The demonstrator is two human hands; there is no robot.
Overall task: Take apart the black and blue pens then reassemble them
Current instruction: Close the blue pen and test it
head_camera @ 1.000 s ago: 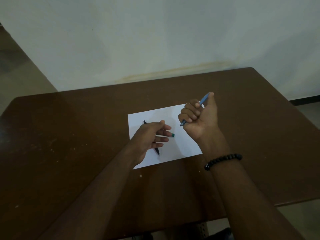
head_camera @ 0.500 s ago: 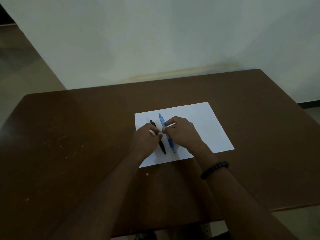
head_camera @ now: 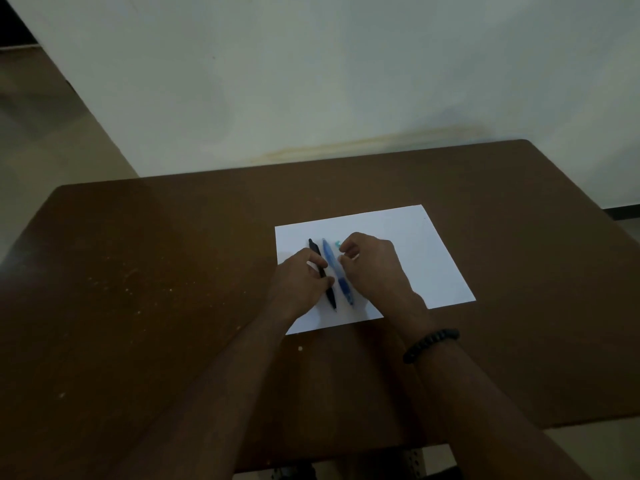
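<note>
Partly our left hand (head_camera: 300,279) covers the black pen (head_camera: 331,296), fingers curled over its middle; whether they grip it we cannot tell. Just right lies the blue pen (head_camera: 335,266), beside our right hand (head_camera: 371,265), which pinches something small and unclear.

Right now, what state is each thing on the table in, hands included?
black pen: lying on the paper, left fingers over its middle
blue pen: lying beside it, untouched
left hand: resting on black pen
right hand: fingers curled; whether it holds anything is unclear
paper: flat
</note>
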